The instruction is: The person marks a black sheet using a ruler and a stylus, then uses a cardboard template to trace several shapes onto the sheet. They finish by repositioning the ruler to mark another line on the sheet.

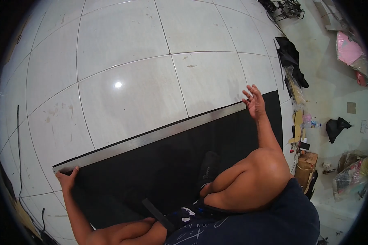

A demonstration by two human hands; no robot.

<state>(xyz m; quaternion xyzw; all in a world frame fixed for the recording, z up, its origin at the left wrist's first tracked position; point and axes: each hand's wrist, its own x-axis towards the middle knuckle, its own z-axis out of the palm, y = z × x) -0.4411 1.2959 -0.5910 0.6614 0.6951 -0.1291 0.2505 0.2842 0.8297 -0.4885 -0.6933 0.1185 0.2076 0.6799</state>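
Note:
A long metal ruler (151, 137) lies along the far edge of a black sheet (123, 183) on the tiled floor. At the ruler's left end is my left hand (68, 177), its thumb on the metal and its other fingers bent under or beside the end. My right hand (254, 103) is by the ruler's right end, fingers spread and raised, holding nothing. A narrow dark strip (157, 213) rests near my lap.
My legs and a dark shoe (209, 165) are on the sheet. To the right are a cardboard box (306, 169), a plastic bottle (315, 124), black cloth (291, 57) and a pink bundle (349, 48). A thin black strip (18, 151) lies at left.

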